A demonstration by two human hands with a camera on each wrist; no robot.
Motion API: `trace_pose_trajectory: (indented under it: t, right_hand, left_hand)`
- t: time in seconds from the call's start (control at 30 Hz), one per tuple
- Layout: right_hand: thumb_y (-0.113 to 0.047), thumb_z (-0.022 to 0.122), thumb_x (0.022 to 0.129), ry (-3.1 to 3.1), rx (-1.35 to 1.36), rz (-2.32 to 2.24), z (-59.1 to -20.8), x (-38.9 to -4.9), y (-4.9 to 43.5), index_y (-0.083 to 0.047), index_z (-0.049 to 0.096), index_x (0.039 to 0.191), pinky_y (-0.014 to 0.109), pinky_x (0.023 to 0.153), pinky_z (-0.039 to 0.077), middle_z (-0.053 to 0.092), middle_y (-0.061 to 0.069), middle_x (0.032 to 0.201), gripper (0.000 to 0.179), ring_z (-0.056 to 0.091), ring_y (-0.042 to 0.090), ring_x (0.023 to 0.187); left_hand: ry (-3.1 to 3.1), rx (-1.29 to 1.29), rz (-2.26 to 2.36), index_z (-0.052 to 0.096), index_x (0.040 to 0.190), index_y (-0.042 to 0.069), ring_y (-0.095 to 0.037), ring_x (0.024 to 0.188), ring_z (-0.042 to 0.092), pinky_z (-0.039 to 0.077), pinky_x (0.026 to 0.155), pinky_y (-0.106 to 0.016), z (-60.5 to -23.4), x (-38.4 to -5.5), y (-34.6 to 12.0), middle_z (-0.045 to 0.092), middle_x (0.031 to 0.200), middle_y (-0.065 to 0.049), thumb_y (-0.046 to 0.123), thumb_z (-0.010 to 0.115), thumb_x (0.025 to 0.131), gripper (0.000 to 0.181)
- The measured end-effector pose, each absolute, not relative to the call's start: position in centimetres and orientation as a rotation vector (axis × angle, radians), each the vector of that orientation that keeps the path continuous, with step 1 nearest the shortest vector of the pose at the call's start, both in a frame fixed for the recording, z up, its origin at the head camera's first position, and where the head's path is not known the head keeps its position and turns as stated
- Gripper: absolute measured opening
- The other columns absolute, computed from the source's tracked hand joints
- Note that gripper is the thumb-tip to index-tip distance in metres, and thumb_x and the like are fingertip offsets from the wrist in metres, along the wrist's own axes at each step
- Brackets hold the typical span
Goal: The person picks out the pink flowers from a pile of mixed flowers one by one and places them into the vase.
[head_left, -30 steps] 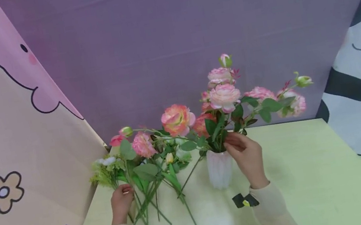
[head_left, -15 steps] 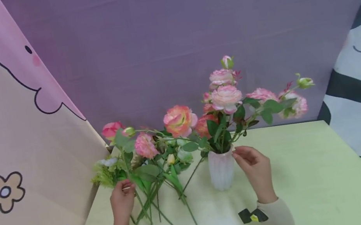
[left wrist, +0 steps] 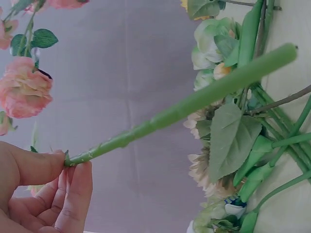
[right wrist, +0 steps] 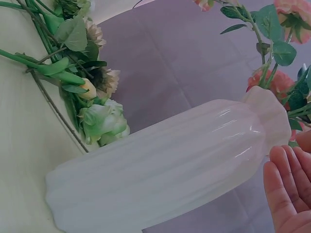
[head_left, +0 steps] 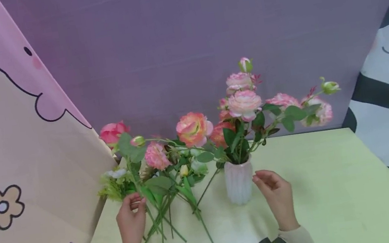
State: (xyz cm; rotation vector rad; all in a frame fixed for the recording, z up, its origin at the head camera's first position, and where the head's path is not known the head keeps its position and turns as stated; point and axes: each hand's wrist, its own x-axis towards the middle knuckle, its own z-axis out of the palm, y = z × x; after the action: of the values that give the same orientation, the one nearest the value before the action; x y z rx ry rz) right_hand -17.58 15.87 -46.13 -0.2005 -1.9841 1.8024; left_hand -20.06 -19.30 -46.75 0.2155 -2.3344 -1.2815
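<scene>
My left hand [head_left: 131, 220] pinches a green flower stem [left wrist: 165, 119] between thumb and fingers. In the left wrist view the stem's cut end points away from the hand. A pink-red flower [head_left: 114, 133] rises above this hand in the head view, with leaves partly hiding its lower stem. Beside the white ribbed vase [head_left: 240, 184], my right hand [head_left: 277, 197] holds nothing, its fingers loosely extended near the rim. Whether they touch the vase I cannot tell. Pale pink peonies [head_left: 244, 105] and an orange-pink bloom [head_left: 222, 134] stand in the vase.
Several loose flowers lie left of the vase, among them an orange peony [head_left: 193, 130], a pink bloom [head_left: 156, 156] and white-green foliage [head_left: 114, 185]. Their crossed stems [head_left: 162, 220] reach toward the table's front. A purple backdrop [head_left: 175, 48] stands behind the pale table [head_left: 327, 185].
The pink-red flower has risen and shifted left above my left hand. My right hand has come down from the stems at the vase mouth to beside the vase.
</scene>
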Motion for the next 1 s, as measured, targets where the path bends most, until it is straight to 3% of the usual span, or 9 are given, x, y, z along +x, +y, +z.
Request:
trace_pose_trajectory:
  t: [0.2, 0.33, 0.57, 0.77, 1.0]
  right_hand:
    - [-0.010, 0.070, 0.085, -1.992, -0.238, 1.790, -46.7, -17.6, 16.2, 0.000, 0.066, 0.099, 0.017, 0.069, 0.053, 0.069, -0.002, 0.088, 0.018, 0.064, 0.006, 0.077]
    - [-0.011, 0.070, 0.085, -2.024, -0.259, 1.771, -47.0, -17.5, 16.2, -0.002, 0.067, 0.100, 0.017, 0.066, 0.052, 0.069, -0.002, 0.087, 0.018, 0.063, 0.007, 0.075]
    - [-0.019, 0.069, 0.087, -2.095, -0.352, 1.766, -47.1, -17.5, 16.1, -0.003, 0.066, 0.104, 0.018, 0.066, 0.050, 0.069, 0.003, 0.094, 0.024, 0.061, 0.006, 0.077]
    - [-0.015, 0.068, 0.087, -2.098, -0.346, 1.807, -46.9, -17.3, 15.7, 0.001, 0.065, 0.106, 0.017, 0.069, 0.050, 0.068, 0.014, 0.099, 0.025, 0.062, 0.004, 0.078]
    - [-0.016, 0.070, 0.086, -2.090, -0.327, 1.813, -47.6, -17.5, 15.6, -0.002, 0.066, 0.105, 0.018, 0.068, 0.050, 0.069, 0.012, 0.098, 0.023, 0.062, 0.005, 0.077]
  left_hand:
    - [-2.247, 0.202, -1.286, 0.062, 0.100, -0.005, -0.003, 0.072, 0.057, 0.050, 0.056, -0.014, -46.2, -19.6, -19.1, 0.066, 0.090, -0.017, -0.001, 0.067, 0.084, 0.017]
    - [-2.213, 0.188, -1.273, 0.062, 0.100, -0.005, 0.004, 0.071, 0.053, 0.049, 0.056, -0.011, -46.1, -19.4, -19.0, 0.066, 0.088, -0.015, -0.002, 0.068, 0.083, 0.018]
    - [-2.208, 0.186, -1.234, 0.062, 0.100, -0.005, 0.001, 0.073, 0.053, 0.048, 0.058, -0.009, -45.9, -18.8, -18.8, 0.066, 0.088, -0.015, -0.004, 0.067, 0.082, 0.019]
    - [-2.234, 0.222, -1.167, 0.062, 0.098, -0.004, 0.000, 0.073, 0.052, 0.048, 0.057, -0.010, -45.9, -18.1, -19.0, 0.066, 0.087, -0.015, -0.006, 0.067, 0.081, 0.018]
    - [-2.254, 0.218, -1.143, 0.062, 0.097, -0.005, -0.005, 0.074, 0.055, 0.049, 0.057, -0.012, -46.2, -17.6, -19.2, 0.067, 0.088, -0.016, -0.007, 0.067, 0.081, 0.017]
